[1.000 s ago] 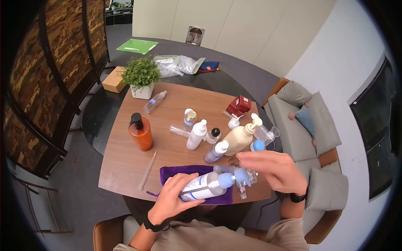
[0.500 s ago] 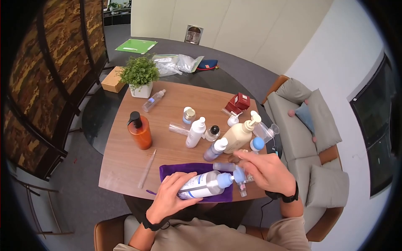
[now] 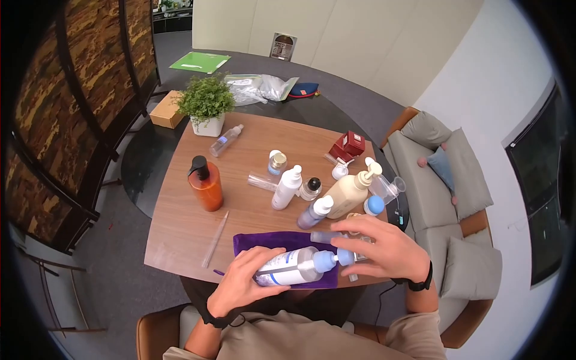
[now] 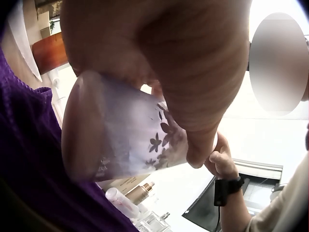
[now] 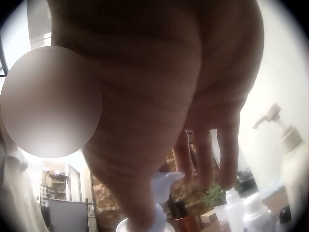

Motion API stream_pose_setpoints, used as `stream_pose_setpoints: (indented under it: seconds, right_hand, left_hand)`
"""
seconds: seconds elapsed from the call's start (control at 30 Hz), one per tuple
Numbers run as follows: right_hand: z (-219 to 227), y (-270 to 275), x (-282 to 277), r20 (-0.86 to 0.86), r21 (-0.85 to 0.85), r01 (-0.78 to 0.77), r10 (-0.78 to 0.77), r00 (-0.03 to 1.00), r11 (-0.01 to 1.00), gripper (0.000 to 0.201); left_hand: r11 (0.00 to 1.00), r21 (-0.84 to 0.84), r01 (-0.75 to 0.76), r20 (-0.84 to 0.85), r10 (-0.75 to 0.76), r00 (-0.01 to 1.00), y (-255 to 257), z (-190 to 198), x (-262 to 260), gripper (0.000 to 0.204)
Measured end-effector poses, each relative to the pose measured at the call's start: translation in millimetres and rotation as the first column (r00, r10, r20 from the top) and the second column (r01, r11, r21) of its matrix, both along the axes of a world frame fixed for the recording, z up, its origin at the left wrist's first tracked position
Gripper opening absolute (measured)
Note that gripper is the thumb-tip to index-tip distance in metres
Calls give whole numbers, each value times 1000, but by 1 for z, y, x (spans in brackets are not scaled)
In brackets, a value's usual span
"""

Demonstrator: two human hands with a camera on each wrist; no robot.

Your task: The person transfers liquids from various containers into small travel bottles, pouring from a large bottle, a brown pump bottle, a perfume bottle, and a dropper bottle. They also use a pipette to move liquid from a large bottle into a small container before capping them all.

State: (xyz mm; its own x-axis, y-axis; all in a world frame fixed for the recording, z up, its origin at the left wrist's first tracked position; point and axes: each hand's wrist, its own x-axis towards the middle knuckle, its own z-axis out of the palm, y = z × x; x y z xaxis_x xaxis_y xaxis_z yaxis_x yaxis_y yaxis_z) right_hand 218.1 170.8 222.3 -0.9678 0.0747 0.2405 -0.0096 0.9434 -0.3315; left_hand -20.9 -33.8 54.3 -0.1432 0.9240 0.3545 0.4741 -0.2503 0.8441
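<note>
My left hand [image 3: 243, 282] grips a clear, white-labelled pump bottle [image 3: 285, 269], tilted on its side over a purple cloth [image 3: 243, 242]. Dark flower prints show on the bottle [image 4: 130, 140] in the left wrist view. Its light-blue pump head [image 3: 344, 257] points right, toward my right hand [image 3: 390, 255]. The right fingers are spread and fairly straight around that pump head, with the thumb on the near side. In the right wrist view the thumb overlaps the pump's collar, while the other fingers [image 5: 204, 159] extend apart from the blue nozzle [image 5: 164, 186].
Beyond the cloth stand a lilac pump bottle [image 3: 313, 215], a white bottle [image 3: 287, 189] and a large cream pump bottle [image 3: 348, 195]. An orange bottle [image 3: 206, 186] and a clear tapered tube [image 3: 216, 240] are at the left. Red boxes [image 3: 348, 144] and a potted plant [image 3: 207, 102] sit farther back.
The right hand, flat beyond the pump head a second ago, has dipped and come left, its fingers now spread around the pump head. The left hand keeps holding the bottle.
</note>
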Motion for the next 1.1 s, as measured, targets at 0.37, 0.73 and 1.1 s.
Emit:
stream_pose_setpoints:
  seconds: [0.37,0.73,1.1]
  right_hand:
    - [2,-13,-6,48,306,-117,107,993,945,63]
    - [-20,-39,-2,281,367,-73,-36,959,927,41]
    - [-28,-46,-5,279,352,18,-124,952,936,32]
  left_hand:
    - [1000,11,12,-16,-12,1000,3,6,1,74]
    - [999,-33,-20,-276,10,961,-3,13,-3,74]
    - [988,14,-156,-416,148,897,-7,26,1,74]
